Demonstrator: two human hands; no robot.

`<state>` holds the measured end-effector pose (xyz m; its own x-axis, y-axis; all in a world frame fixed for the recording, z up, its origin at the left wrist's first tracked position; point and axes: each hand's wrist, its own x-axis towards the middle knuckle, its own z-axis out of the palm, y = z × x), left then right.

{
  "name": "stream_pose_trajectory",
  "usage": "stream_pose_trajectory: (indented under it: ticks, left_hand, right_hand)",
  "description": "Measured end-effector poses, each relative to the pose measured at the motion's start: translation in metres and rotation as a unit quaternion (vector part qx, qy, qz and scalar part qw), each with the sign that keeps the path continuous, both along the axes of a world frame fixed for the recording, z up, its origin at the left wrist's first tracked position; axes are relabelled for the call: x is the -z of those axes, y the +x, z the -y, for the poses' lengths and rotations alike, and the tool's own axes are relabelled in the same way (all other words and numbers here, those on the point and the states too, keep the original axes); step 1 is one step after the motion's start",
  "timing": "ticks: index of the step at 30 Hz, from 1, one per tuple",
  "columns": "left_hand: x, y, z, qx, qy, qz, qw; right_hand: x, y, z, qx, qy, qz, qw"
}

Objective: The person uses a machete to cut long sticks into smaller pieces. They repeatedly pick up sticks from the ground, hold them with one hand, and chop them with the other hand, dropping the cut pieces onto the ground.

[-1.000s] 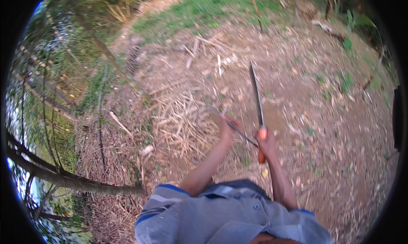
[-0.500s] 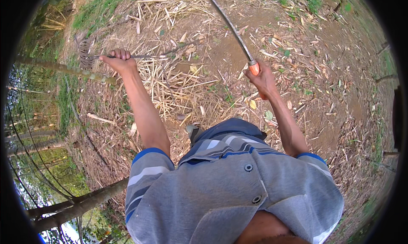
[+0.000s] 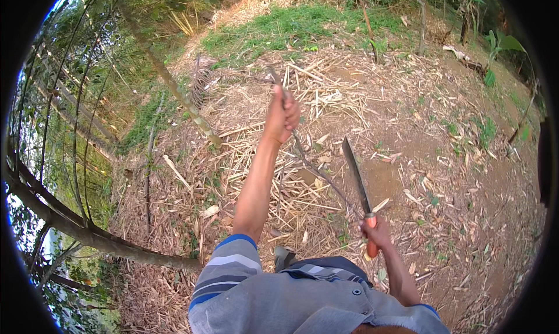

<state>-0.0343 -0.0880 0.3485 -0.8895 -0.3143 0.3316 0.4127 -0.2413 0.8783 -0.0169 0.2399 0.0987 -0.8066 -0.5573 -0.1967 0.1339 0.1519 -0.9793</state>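
My left hand (image 3: pixel 280 117) reaches forward with its fingers closed round a thin, dark stick (image 3: pixel 320 174). One short end sticks out beyond the thumb, and the longer part slants back toward my right side. My right hand (image 3: pixel 381 234), lower and nearer my body, grips the orange handle of a machete (image 3: pixel 356 174). Its long dark blade points forward and slightly left, above the ground. The stick's rear end comes close to the base of the blade; whether they touch I cannot tell.
Split pale stalks (image 3: pixel 285 183) and dry leaves litter the brown soil ahead. A slender trunk (image 3: pixel 169 81) stands left of my left arm, and a thick branch (image 3: pixel 116 244) bends in at lower left. Green undergrowth (image 3: pixel 303 25) grows farther off, with thin stems (image 3: pixel 367 22) at the far right.
The view has tipped up toward the far ground. My left hand has swung inward from the left, turning the stick from nearly level to slanting. The machete sits lower in view.
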Motion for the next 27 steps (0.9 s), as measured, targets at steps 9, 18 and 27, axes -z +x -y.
stream_pose_trajectory:
  ticks: [9, 18, 27]
  left_hand:
    - [0.053, -0.022, -0.203, 0.127, -0.350, 0.117, 0.921]
    - [0.116, -0.048, -0.195, 0.044, -0.316, 0.169, 0.932]
    - [0.254, 0.028, -0.186, 0.241, -0.102, 0.200, 0.944]
  right_hand:
    - [0.097, 0.011, 0.024, 0.122, 0.032, 0.240, 0.962]
    - [0.167, 0.017, -0.068, 0.291, -0.010, 0.198, 0.936]
    - [0.005, -0.028, -0.059, 0.158, -0.280, 0.175, 0.931]
